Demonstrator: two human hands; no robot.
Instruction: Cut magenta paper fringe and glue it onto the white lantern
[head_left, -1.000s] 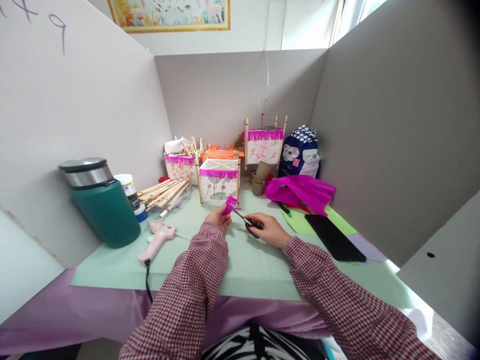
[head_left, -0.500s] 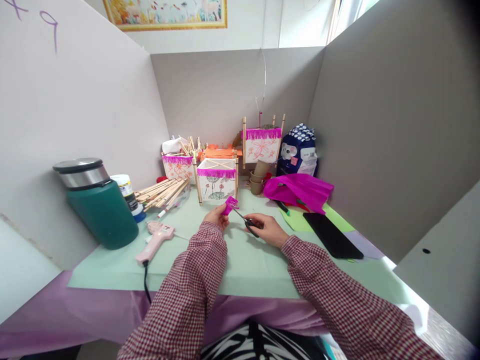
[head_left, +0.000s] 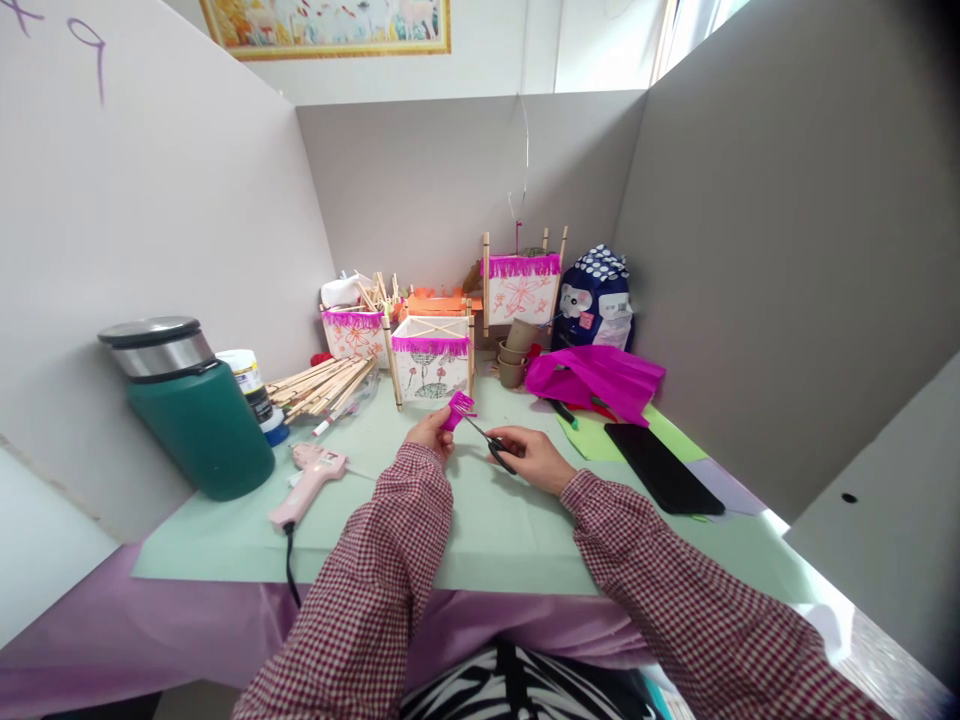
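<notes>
Grey panels [head_left: 420,180] walled the workspace on the left, right and far sides, and a pale green cover [head_left: 225,555] lay over the table. Near the middle of it, the small pink paper [head_left: 458,408] was up in the left hand [head_left: 430,433], just in front of a white box [head_left: 431,372] trimmed with pink fringe. Narrow slits showed along the paper's far end, so the step in hand looked like snipping a fringe. Doing that well seemed to call for keeping the paper flat and steady, cutting slits side by side at an even spacing, and stopping each one short of the held edge so that the strip stayed in one piece. Thin paper like this would probably bend or tear if the blades dragged, so short, clean snips with the tips seemed best, with the left fingertips kept well back from the cutting line.

The left fingers were closed in a narrow pinch on the paper's near end, leaving the slit end free. The right hand [head_left: 536,460] was curled around the handles of the black scissors [head_left: 501,456], its fingers bent close together. The blades pointed far and left toward the paper's right edge; whether they touched it, or how far apart they stood, could not be told. A larger pink sheet [head_left: 600,380] lay crumpled farther right, and a glue gun [head_left: 309,486] rested to the left, well apart from both hands.
</notes>
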